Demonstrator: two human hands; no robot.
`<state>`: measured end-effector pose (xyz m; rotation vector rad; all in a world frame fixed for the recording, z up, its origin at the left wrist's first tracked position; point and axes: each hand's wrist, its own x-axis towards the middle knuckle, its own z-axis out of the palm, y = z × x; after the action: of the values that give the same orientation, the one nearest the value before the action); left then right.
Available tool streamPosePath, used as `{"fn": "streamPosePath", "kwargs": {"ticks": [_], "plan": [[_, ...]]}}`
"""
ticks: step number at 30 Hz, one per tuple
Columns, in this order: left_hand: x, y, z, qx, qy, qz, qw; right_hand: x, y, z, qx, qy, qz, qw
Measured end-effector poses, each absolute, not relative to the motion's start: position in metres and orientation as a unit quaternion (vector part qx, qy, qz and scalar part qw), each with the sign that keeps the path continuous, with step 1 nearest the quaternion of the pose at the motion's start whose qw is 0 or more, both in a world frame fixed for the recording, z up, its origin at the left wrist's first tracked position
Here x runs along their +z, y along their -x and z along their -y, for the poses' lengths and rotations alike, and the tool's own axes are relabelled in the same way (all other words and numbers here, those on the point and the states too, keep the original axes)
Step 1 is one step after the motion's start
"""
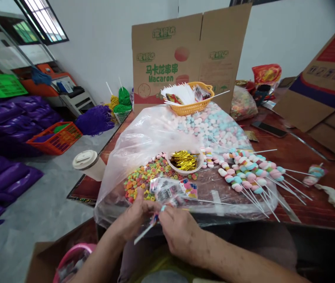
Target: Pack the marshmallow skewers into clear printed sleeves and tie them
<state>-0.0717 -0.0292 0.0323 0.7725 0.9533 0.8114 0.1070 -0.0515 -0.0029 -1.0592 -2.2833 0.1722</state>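
Observation:
Just over the table's front edge, my left hand and my right hand meet on a marshmallow skewer in a printed clear wrapper. Its white stick points down to the left. My right fingers are curled closed round the wrapper, and my left fingers pinch it from the other side. Much of the skewer is hidden by the hands. Right behind them lie printed wrappers on a heap of coloured ring candies. A bowl of gold twist ties stands behind these.
Marshmallow skewers are piled on the right, near a wrapped skewer. Loose marshmallows lie under a yellow basket of white sticks. A lidded cup stands at the left edge. Cardboard boxes rise behind; a phone lies right.

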Motion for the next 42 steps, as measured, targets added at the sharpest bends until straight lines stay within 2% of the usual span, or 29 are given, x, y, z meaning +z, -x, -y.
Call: {"fn": "streamPosePath", "kwargs": {"ticks": [4,9,13,15,18,20,22,25,28,32,36,39,42], "plan": [[0.025,0.061,0.028,0.468,-0.247,-0.335,0.780,-0.007,-0.112,0.048,0.104,0.450,0.830,0.314],[0.003,0.041,0.033,0.337,-0.332,-0.430,0.769,-0.010,-0.116,0.042,0.075,0.422,0.848,0.314],[0.001,0.027,0.039,0.353,-0.297,-0.413,0.785,-0.010,-0.110,0.044,0.077,0.402,0.864,0.292],[0.000,0.024,0.042,0.401,-0.308,-0.409,0.759,-0.006,-0.107,0.043,0.151,0.419,0.837,0.319],[-0.009,0.020,0.046,0.453,-0.319,-0.409,0.725,-0.001,-0.101,0.040,0.406,0.459,0.697,0.373],[-0.015,0.015,0.046,0.456,-0.302,-0.411,0.729,0.000,-0.095,0.039,0.559,0.464,0.591,0.351],[-0.016,0.013,0.040,0.453,-0.298,-0.425,0.724,0.000,-0.093,0.041,0.621,0.459,0.557,0.306],[-0.006,0.017,0.020,0.497,-0.294,-0.448,0.683,0.005,-0.103,0.034,0.597,0.457,0.604,0.264],[0.003,0.025,0.001,0.548,-0.287,-0.447,0.646,0.020,-0.129,-0.005,0.500,0.496,0.653,0.277],[-0.007,0.029,0.003,0.429,-0.361,-0.503,0.658,0.041,-0.165,-0.076,0.354,0.570,0.679,0.298],[-0.024,0.028,0.018,0.410,-0.395,-0.529,0.629,0.042,-0.168,-0.077,0.286,0.576,0.711,0.284],[-0.024,0.019,0.022,0.394,-0.489,-0.539,0.562,0.030,-0.149,-0.033,0.304,0.502,0.746,0.316],[-0.019,0.001,0.017,0.259,-0.675,-0.494,0.483,0.015,-0.145,0.012,0.395,0.497,0.653,0.412]]}}
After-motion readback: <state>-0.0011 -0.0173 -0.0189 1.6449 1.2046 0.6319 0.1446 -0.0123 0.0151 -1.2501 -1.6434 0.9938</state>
